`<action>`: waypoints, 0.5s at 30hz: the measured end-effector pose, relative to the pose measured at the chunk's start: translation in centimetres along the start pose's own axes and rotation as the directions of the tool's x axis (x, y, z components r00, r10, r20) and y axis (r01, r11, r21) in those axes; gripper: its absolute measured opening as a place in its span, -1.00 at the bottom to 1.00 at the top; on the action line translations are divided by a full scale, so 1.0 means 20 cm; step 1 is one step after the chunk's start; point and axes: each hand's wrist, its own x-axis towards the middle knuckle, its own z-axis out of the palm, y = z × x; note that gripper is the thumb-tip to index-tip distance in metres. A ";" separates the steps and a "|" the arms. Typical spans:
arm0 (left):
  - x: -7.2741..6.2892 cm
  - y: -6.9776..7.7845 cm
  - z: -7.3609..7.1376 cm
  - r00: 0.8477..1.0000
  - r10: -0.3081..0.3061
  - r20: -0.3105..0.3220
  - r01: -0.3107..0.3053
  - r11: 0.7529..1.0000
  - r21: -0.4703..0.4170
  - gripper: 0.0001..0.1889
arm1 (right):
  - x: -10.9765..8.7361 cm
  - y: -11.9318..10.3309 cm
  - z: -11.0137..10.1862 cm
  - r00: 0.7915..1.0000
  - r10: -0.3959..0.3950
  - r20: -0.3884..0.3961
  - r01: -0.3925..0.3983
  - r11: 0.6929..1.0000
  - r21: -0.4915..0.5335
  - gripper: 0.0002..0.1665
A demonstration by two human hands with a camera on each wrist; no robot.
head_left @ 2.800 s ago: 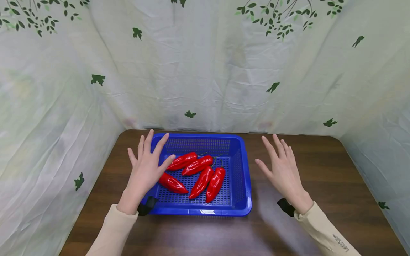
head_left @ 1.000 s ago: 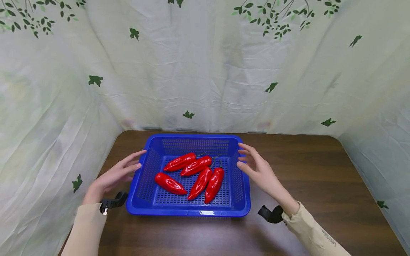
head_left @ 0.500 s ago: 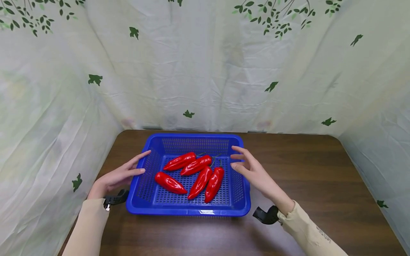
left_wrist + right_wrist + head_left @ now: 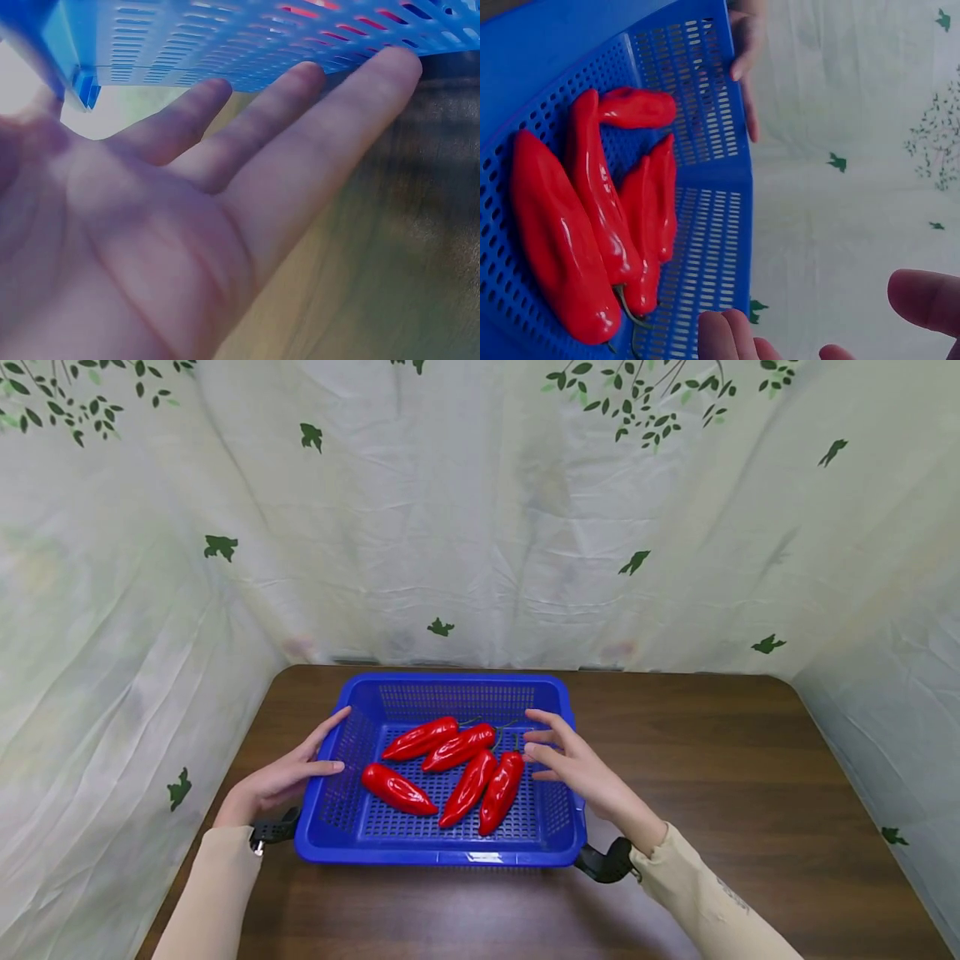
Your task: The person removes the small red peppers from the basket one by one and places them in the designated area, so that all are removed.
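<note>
A blue plastic basket [image 4: 442, 857] with perforated walls stands on the table. Several glossy red chili peppers [image 4: 400, 789] lie inside; a pepper [image 4: 502, 794] at the right is nearest my right hand. My left hand [image 4: 281, 777] holds the basket's left side, thumb over the rim. In the left wrist view its other fingers [image 4: 322, 142] extend along the outside of the slotted wall. Over the basket's right rim reaches my right hand [image 4: 581, 768], fingers spread loosely above the inside with nothing held. The right wrist view shows its fingertips [image 4: 718, 334] apart from the peppers [image 4: 562, 240].
The brown wooden table [image 4: 735, 793] extends right of the basket and in front of it. A pale curtain [image 4: 480, 527] with green leaf prints hangs behind and along both sides. Black wrist camera mounts [image 4: 606, 862] sit near the basket's lower corners.
Both hands came down from above the table to the basket's sides. My left hand took hold of the left rim; my right hand moved leftward over the right rim. Basket and peppers stayed put.
</note>
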 end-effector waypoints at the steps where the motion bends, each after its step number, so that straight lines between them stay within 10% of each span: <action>1: 0.00 0.00 0.00 1.000 0.000 -0.004 0.000 1.000 -0.007 -0.13 | 0.01 0.01 0.00 1.000 0.008 0.008 -0.008 1.000 0.008 -0.34; 15: 0.00 -0.03 0.01 0.999 0.008 -0.046 -0.007 1.000 0.006 -0.12 | 0.11 0.07 0.04 0.993 0.114 0.013 -0.115 0.988 0.105 -0.34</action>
